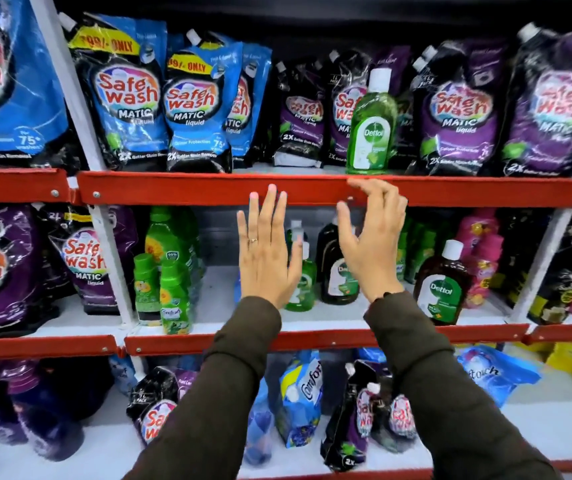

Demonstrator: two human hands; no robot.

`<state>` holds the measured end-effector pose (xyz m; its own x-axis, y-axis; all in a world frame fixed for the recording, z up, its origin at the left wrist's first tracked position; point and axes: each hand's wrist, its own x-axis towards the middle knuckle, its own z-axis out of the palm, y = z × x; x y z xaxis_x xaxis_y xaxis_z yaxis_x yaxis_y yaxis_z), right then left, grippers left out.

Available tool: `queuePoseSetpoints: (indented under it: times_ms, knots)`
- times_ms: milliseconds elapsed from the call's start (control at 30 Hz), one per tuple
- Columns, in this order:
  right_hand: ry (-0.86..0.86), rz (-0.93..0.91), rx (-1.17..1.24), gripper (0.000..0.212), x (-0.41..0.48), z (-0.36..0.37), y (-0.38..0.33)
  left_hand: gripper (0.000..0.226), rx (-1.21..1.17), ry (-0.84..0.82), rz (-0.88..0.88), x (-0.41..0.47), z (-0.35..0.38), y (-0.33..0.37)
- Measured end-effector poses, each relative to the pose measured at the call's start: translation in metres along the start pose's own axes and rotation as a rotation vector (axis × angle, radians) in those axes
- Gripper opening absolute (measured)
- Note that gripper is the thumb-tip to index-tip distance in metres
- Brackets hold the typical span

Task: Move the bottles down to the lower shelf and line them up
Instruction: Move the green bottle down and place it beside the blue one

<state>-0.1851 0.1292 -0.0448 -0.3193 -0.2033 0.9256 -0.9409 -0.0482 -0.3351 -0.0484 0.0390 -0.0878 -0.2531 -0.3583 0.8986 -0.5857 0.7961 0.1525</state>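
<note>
A green Dettol bottle with a white cap stands upright on the upper shelf, at its red front rail. On the lower shelf stand a small green Dettol bottle, a dark brown Dettol bottle and another brown Dettol bottle further right. My left hand is raised flat with fingers apart in front of the lower shelf, holding nothing. My right hand is open too, its fingertips at the red rail just below the upper green bottle, partly hiding the lower bottles.
Blue and purple Safewash pouches fill the upper shelf around the bottle. Green bottles stand at the lower shelf's left, pink and black packs at its right. White uprights divide the bays. Pouches crowd the bottom shelf.
</note>
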Motion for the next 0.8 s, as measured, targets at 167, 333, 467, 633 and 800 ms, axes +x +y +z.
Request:
queuePoseSetpoints:
  times_ms: [167,333,467,633,800]
  knots:
    - [0.054,0.076,-0.038,0.04,0.057,-0.017,0.015,0.071,0.077,0.002,0.008,0.032,0.007,0.011]
    - [-0.174,0.254,-0.022,0.068,0.11,-0.02,0.031,0.073,0.115,-0.006,-0.031,0.043,0.017,0.013]
    - [-0.408,0.401,0.217,0.055,0.138,-0.019,0.039,0.073,0.142,0.007,-0.04,0.044,0.023,0.014]
    - [-0.399,0.471,0.376,0.058,0.148,-0.018,0.052,0.072,0.157,0.017,-0.049,0.045,0.025,0.013]
    - [-0.38,0.445,0.46,0.059,0.15,-0.02,0.048,0.072,0.14,0.032,-0.031,0.045,0.024,0.012]
